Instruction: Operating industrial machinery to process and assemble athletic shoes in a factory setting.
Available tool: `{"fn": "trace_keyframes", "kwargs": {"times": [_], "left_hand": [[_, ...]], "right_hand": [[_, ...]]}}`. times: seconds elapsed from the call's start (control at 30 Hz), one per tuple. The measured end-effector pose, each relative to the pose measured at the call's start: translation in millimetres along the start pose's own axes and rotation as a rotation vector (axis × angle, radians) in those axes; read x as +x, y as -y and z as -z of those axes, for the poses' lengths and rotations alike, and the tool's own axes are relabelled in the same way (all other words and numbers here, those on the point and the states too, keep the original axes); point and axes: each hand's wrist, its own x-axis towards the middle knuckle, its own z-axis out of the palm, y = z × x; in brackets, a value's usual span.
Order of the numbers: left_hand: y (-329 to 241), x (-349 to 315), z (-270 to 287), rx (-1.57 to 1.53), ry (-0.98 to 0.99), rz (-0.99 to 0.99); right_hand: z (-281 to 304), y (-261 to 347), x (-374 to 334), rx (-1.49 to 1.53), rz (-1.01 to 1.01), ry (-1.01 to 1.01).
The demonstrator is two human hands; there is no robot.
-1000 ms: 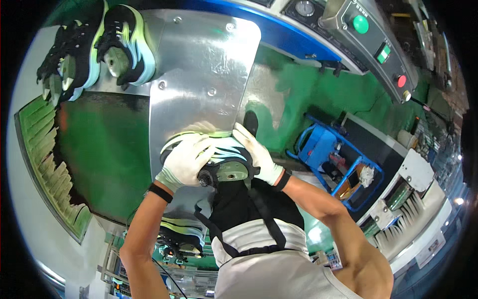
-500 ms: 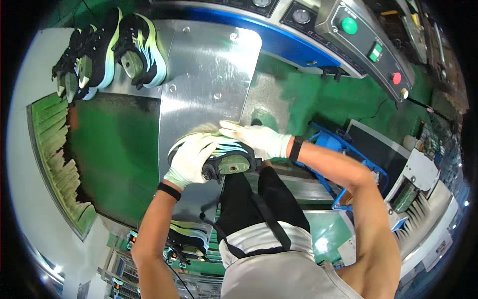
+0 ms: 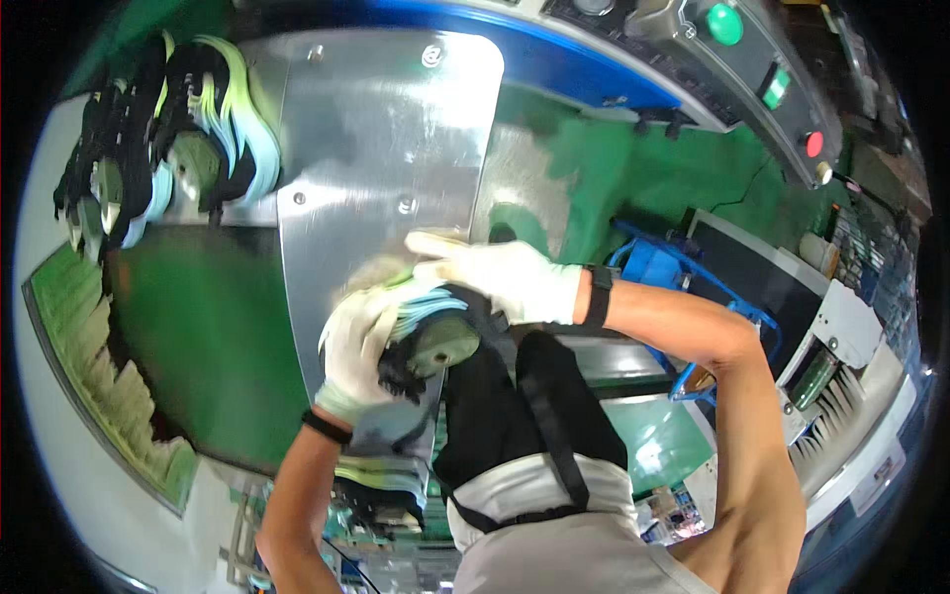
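A black sneaker with a pale yellow-to-blue sole is held between my gloved hands, above the near end of the metal plate. Its opening faces me, filled by a grey-green shoe last with a small hole. My left hand is closed round the shoe's left end, next to its dark laces. Across the far right side lies my right hand, gripping the shoe with its fingers reaching left along the sole. A blurred, fuzzy tan patch shows beyond the sole, touching or close to it; its kind is unclear.
Several similar sneakers with lasts stand at the far left of the metal plate. More shoes lie below my left forearm. A control box with buttons is at the far right, and a blue-framed cart stands right.
Both hands have shifted slightly left with the sneaker, which is now tilted, its left end lower. My whole view has moved and turned a little.
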Motion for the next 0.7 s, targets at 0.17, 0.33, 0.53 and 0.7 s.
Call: {"fn": "trace_keyframes", "kwargs": {"times": [0.17, 0.33, 0.53, 0.7], "left_hand": [[1, -1, -1, 0.004, 0.019, -0.028], [3, -1, 0, -0.023, 0.060, -0.084], [9, -4, 6, -0.004, 0.184, -0.120], [-21, 14, 31, -0.030, 0.156, -0.075]], "right_hand": [[26, 14, 13, -1.166, 0.380, 0.317], [37, -22, 10, -1.369, 0.717, 0.239], [51, -49, 34, -1.242, 1.126, 0.402], [26, -37, 2, -1.292, 0.848, 0.307]]}}
